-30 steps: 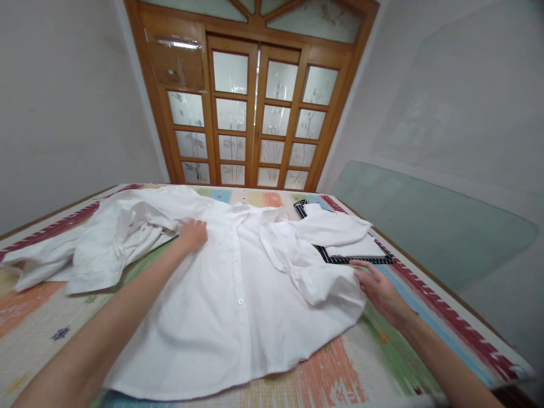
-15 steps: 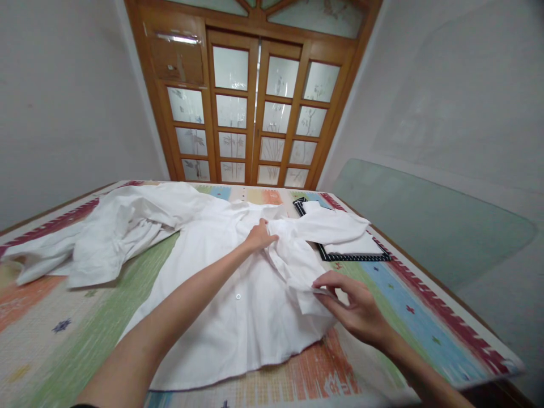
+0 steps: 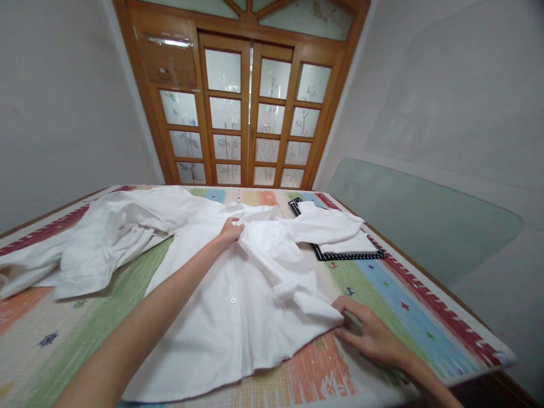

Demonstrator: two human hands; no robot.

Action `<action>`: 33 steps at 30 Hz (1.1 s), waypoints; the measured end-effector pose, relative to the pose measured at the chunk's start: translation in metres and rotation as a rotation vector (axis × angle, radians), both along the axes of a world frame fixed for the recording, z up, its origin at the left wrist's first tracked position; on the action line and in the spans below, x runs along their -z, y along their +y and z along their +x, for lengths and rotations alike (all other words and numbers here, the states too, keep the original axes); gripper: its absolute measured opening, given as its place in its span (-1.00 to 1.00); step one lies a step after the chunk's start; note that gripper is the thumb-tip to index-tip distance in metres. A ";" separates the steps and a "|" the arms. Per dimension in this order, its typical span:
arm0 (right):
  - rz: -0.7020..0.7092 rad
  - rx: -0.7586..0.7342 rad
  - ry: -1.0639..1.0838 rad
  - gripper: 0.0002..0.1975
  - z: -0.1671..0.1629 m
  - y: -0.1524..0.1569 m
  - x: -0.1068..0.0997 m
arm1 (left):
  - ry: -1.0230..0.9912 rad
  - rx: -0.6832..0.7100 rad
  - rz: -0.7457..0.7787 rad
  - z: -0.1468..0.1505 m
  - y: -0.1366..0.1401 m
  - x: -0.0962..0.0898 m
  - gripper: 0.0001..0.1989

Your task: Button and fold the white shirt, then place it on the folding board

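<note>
A white button-up shirt (image 3: 204,323) lies spread on the table, its hem towards me and a small button showing on the front strip. My left hand (image 3: 232,231) is closed on the front edge of the shirt near the collar, pinching the cloth. At the shirt's lower right corner, my right hand (image 3: 365,328) holds the hem between thumb and fingers. Creased folds run across the right front panel between both hands. The right sleeve stretches out over a black-edged folded item, and the left sleeve side is bunched at the left.
The folded white item with black patterned trim (image 3: 348,255) lies at the table's right. A colourful striped cloth (image 3: 403,272) covers the table. Behind it stand wooden doors with glass panes (image 3: 250,113). A pale green panel (image 3: 425,221) is along the right wall.
My left hand has moved left with the front edge. My right hand has moved down and right, drawing the front panel's corner outward and flatter. The view has shifted slightly.
</note>
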State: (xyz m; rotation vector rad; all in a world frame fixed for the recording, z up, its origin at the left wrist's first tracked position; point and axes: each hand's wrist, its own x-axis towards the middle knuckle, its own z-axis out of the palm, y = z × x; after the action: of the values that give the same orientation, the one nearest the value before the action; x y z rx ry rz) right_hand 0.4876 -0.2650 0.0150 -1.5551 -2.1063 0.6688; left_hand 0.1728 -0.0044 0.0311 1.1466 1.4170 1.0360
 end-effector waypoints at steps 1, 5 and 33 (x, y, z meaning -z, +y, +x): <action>0.012 -0.006 0.004 -0.94 0.000 0.000 -0.003 | 0.012 0.005 -0.004 -0.003 -0.001 0.002 -0.61; 0.093 -0.020 0.028 -0.95 0.004 0.002 -0.029 | 0.060 0.023 -0.001 -0.008 -0.004 0.007 -0.63; 0.222 0.094 0.090 -0.83 -0.006 -0.022 0.009 | -0.307 0.657 -0.221 0.004 -0.121 0.002 -0.60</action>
State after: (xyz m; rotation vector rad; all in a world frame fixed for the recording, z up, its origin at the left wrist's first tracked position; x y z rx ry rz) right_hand 0.4819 -0.2870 0.0064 -1.4637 -1.9548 0.4465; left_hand 0.1767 -0.1253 0.0287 1.1184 0.7976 0.5390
